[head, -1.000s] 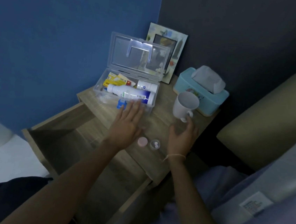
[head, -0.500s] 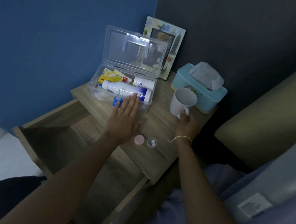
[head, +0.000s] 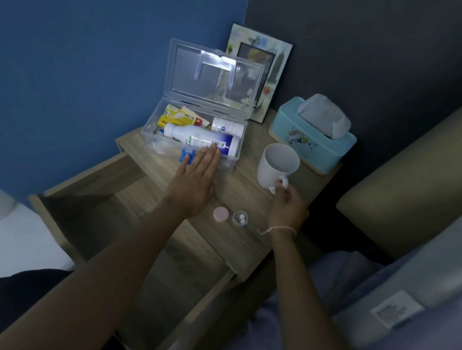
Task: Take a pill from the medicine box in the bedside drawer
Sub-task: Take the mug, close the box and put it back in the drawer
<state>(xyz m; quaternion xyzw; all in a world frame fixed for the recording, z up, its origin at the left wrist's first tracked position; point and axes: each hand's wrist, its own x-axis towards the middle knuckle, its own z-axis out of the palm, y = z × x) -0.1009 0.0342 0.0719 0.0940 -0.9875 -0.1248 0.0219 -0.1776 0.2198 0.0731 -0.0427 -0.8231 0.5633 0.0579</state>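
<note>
Head view. Clear plastic medicine box (head: 170,140), lid raised, on the wooden bedside surface (head: 239,247), holding a white bottle with blue label (head: 199,140). Left hand (head: 194,182): flat, fingers spread, fingertips at the box's near wall. Right hand (head: 287,206): pinching the handle of a white ceramic mug (head: 277,167), right of the box. Small clear cup with two white pills (head: 240,218) and round pink cap (head: 221,213): in front of the box. Open wooden drawer (head: 92,211): below and in front of the box.

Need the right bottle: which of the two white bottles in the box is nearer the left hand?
The large blue-labelled bottle at the front, under the left hand's fingertips.
</note>
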